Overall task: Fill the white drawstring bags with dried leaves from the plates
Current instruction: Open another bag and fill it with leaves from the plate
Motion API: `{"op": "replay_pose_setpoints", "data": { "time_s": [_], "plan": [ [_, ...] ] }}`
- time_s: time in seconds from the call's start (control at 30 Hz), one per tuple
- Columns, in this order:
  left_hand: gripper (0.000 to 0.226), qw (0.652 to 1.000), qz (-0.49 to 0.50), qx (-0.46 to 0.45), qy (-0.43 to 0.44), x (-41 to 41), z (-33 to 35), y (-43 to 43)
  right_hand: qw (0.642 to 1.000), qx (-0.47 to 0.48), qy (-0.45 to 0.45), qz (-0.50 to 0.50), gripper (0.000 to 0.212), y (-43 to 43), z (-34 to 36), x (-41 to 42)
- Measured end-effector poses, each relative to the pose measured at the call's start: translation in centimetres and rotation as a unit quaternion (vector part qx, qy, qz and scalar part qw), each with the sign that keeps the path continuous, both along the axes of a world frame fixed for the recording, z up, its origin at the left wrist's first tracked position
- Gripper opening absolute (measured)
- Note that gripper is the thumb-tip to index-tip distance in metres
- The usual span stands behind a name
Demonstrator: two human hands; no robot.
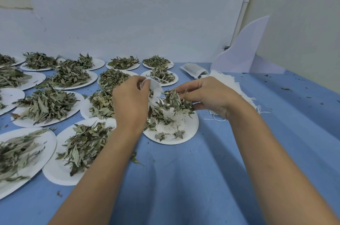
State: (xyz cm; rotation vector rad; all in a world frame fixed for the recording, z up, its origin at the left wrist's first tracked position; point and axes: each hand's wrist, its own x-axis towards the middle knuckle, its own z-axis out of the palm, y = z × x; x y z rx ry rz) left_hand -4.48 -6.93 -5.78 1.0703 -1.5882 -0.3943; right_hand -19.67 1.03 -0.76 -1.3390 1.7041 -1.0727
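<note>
My left hand (131, 101) holds a white drawstring bag (154, 88) by its top edge, above a white paper plate (187, 129). My right hand (206, 95) grips a bunch of dried leaves (175, 100) just right of the bag, over the same plate. Loose leaves lie scattered on that plate. A filled bag (193, 70) lies behind my right hand. Part of a pile of flat white bags (230, 81) with loose strings shows beyond my right wrist.
Several paper plates heaped with dried leaves (46, 105) cover the left half of the blue tablecloth (202, 178). A white curved plastic sheet (242, 53) stands against the wall at the back right. Leaf crumbs dot the cloth at right.
</note>
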Motion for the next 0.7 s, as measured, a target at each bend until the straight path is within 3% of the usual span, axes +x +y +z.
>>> {"op": "replay_pose_setpoints", "data": {
  "time_s": [0.13, 0.3, 0.53, 0.7],
  "plan": [
    [0.022, 0.998, -0.024, 0.022, -0.048, -0.7, 0.0, 0.3, 0.999, -0.008, -0.013, 0.031, 0.02, -0.1, 0.1, 0.2],
    [0.015, 0.995, -0.052, 0.062, -0.052, -0.7, 0.3, 0.2, 1.0, -0.011, 0.014, -0.015, 0.019, -0.6, -0.6, 0.9],
    [0.012, 0.949, -0.169, 0.239, 0.114, -1.0, 0.3, -0.3, 0.995, -0.035, 0.054, -0.071, 0.019, -1.4, -1.6, 1.6],
    [0.01, 0.887, -0.248, 0.339, 0.193, -1.3, 0.4, -0.1, 0.98, -0.07, 0.128, -0.132, 0.017, -1.8, -2.1, 1.7]
  ]
}}
